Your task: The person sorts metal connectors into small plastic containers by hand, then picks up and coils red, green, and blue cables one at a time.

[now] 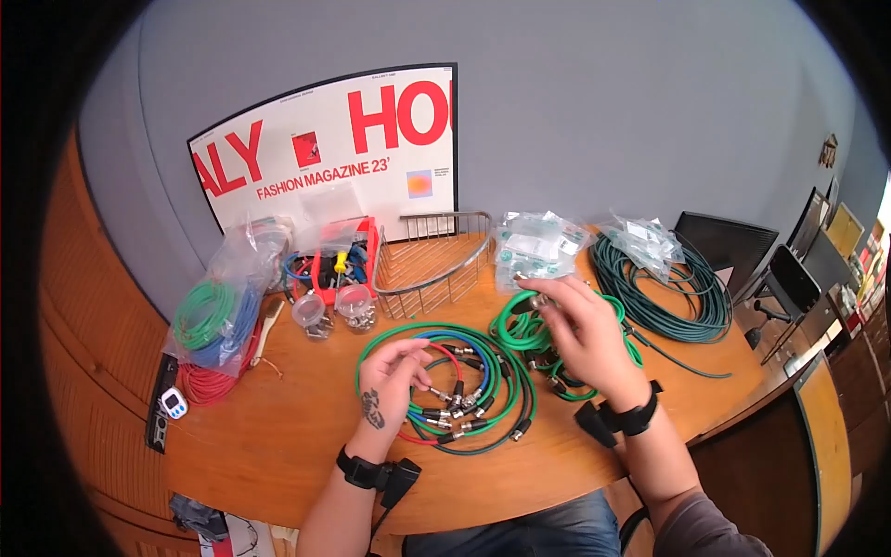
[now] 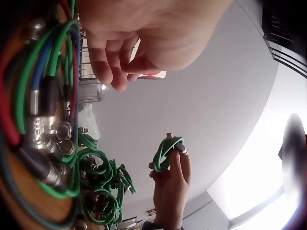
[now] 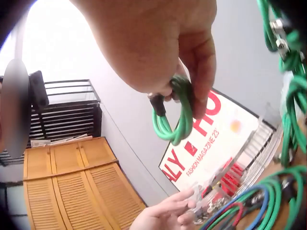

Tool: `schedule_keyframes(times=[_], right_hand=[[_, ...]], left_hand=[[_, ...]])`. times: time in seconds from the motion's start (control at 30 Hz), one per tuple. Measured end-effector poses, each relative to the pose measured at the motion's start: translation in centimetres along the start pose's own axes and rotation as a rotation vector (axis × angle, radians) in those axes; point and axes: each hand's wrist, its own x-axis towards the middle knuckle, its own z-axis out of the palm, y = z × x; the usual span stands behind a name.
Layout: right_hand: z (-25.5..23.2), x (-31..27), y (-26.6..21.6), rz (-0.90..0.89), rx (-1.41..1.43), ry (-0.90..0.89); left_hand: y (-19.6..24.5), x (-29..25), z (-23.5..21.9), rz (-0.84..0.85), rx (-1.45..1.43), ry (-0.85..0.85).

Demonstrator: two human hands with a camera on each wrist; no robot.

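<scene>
My right hand point(image 1: 594, 339) grips a small coil of green cable point(image 3: 181, 127) with metal connectors and black sleeves, raised above the table. In the left wrist view the same coil shows pinched between thumb and fingers. My left hand point(image 1: 392, 382) holds nothing; its fingers are loosely bent over the left side of a pile of looped cables point(image 1: 526, 381). Green, blue, red and dark cables make up that pile, their silver connectors gathered in the middle. More green coils point(image 2: 98, 160) lie beside it, partly hidden behind my right hand in the head view.
A wire basket point(image 1: 434, 295) stands at the back, with a red bin point(image 1: 369, 243) and small clear tubs point(image 1: 311, 314) left of it. Bagged cables point(image 1: 206, 316) lie far left. Clear bags point(image 1: 538, 243) and a large dark green cable coil point(image 1: 705, 311) are at the right.
</scene>
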Motion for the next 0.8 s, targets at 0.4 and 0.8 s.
schedule_keyframes(times=[0.4, 0.8], right_hand=[[-4.7, -8.4, 2.2, -0.086, -0.361, -0.402], [1.6, -3.3, -0.6, -0.004, -0.262, -0.472]], left_hand=[[0.2, 0.4, -0.7, 0.115, 0.151, 0.038], [2.2, 0.3, -2.5, 0.187, 1.165, 0.228]])
